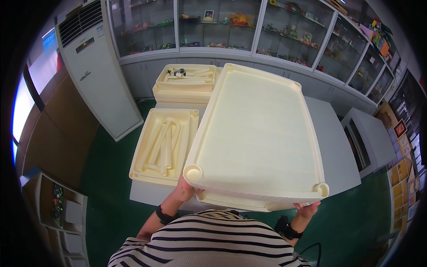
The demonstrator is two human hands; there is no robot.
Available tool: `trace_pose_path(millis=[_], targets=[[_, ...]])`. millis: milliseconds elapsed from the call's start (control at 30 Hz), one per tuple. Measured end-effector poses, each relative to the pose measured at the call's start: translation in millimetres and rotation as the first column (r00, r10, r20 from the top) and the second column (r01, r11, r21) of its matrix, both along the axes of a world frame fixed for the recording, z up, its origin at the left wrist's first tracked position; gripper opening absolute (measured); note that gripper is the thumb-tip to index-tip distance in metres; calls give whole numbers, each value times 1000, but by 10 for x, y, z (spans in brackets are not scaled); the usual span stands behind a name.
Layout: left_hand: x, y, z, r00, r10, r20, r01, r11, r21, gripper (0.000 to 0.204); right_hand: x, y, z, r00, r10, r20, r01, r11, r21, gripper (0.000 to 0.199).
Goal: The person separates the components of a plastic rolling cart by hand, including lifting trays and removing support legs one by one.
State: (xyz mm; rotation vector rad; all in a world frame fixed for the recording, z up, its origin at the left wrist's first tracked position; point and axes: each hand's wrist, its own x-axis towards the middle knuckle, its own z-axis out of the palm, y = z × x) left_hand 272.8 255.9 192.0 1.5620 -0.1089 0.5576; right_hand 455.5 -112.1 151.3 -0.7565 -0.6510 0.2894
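Note:
A large cream plastic tray (258, 129) with a raised rim and round corner sockets fills the middle of the view, held at its near edge. My left hand (185, 189) grips its near left corner from below, the fingers partly hidden. Under the near right corner my right hand (308, 209) holds the same tray, its fingertips tucked beneath. Part of a second cream tray (233, 201) shows below the held one. To the left, a cream tray (141, 147) contains several cream tubes (167, 144).
Behind it, stacked cream trays (182, 95) hold more tubes and small black parts. The grey table (331, 147) extends right, beside a grey box-shaped unit (371, 138). A tall white air conditioner (98, 75) stands left. Glass display cabinets (218, 26) line the back wall.

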Motion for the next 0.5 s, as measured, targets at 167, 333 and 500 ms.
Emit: trace_pose_path(millis=[167, 333, 500], targets=[[26, -28, 28, 1000, -1, 25, 3, 997, -78, 72, -17, -64, 8, 995, 80, 64, -71, 989, -127, 82], [29, -116, -103, 997, 40, 70, -26, 980, -196, 66, -116, 33, 78, 979, -198, 35, 201, 970, -133, 80], [73, -136, -138, 966, 175, 189, -172, 985, -30, 53, -59, 9, 25, 985, -171, -27, 169, 983, -73, 75]])
